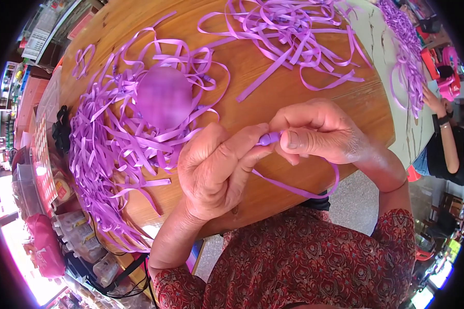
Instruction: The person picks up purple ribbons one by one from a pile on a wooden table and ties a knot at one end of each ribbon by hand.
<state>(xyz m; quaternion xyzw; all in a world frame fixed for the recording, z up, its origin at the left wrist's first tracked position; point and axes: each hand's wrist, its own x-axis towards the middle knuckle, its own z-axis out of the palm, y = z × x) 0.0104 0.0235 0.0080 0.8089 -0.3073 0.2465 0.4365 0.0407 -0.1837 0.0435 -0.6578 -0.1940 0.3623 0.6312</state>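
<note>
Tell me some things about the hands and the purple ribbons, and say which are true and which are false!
1. Both hands pinch a small purple piece between them. True: the left hand and right hand meet on it.
2. The ribbons are green. False: they are purple.
3. A ribbon strip hangs in a loop below the hands. True.
4. The table is glass. False: it is round and wooden.
5. The big ribbon pile lies to the person's right. False: it lies to the left.
</note>
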